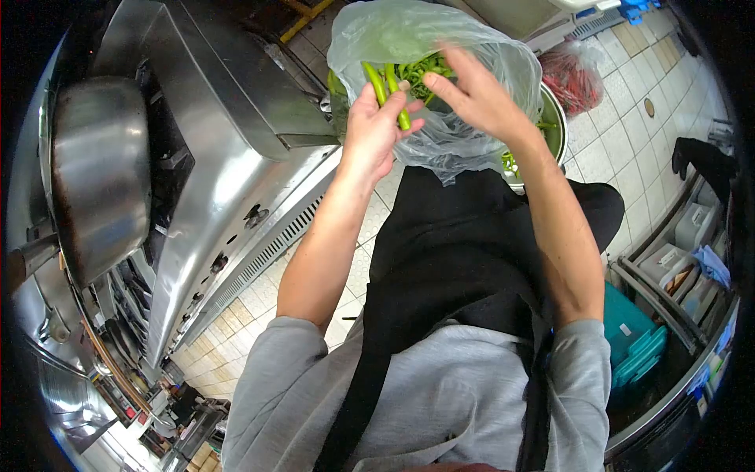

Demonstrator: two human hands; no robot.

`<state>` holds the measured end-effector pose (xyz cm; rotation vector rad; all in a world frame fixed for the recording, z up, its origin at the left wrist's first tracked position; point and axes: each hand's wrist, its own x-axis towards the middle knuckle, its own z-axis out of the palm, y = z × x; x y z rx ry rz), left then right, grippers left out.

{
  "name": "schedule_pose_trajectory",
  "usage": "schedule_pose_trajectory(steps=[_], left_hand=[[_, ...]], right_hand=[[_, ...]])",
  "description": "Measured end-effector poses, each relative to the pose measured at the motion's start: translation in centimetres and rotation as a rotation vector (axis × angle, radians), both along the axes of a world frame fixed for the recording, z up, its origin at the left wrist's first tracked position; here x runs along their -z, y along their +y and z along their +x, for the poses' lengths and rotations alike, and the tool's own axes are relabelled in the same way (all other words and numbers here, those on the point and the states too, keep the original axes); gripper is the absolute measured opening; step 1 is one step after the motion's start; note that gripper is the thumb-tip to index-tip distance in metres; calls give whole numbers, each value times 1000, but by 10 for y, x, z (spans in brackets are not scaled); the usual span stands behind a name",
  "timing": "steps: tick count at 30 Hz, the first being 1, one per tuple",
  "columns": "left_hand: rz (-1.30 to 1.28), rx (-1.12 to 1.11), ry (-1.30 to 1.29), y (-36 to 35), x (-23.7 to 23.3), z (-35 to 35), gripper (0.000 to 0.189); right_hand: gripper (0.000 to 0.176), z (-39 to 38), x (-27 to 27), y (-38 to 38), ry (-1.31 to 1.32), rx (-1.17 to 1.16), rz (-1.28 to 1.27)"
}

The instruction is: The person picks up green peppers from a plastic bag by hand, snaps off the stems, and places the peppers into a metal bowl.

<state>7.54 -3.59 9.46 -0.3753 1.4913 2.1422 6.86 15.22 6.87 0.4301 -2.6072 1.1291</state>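
Two long green chili peppers [376, 84] are pinched in my left hand [371, 130], pointing up and away from me. My right hand [478, 96] hovers beside them with thumb and fingers apart, its fingertips smeared by motion. Nothing shows in its grasp. Both hands are over a clear plastic bag [503, 47], whose wide mouth gapes around a heap of green chili peppers [425, 69]. Partly hidden by the bag and my right forearm, a round metal bowl [561, 138] holds more green pieces.
A plastic bag of red chilies [572, 79] lies on the tiled floor [629, 126]. To the left runs a steel stove [228, 177] bearing a large metal pot [102, 173]. At right are a teal bin [629, 330] and a shelf with grey containers [668, 263].
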Motion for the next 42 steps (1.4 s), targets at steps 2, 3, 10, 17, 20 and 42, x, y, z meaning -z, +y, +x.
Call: schedule_pose_trajectory(steps=[2,3,10,17,20,42], left_hand=[[-173,92,182,6,7,3,38],[-208,44,146,16,-2,8,43],[-221,123,258,44,6,13,72],[-125,18,319,43,13,20,83],[-272,137,315,38,20,14,87],[-1248,596,518,26,94,-177,56]], right_hand=[[73,12,3,-11,-497,-102,-582],[81,17,4,-16,-510,-54,-577],[86,23,7,-33,-711,21,-876],[78,25,13,-34,-684,67,-1110],[72,26,16,-34,-688,122,-1147],[43,170,-19,80,-629,353,-1227]])
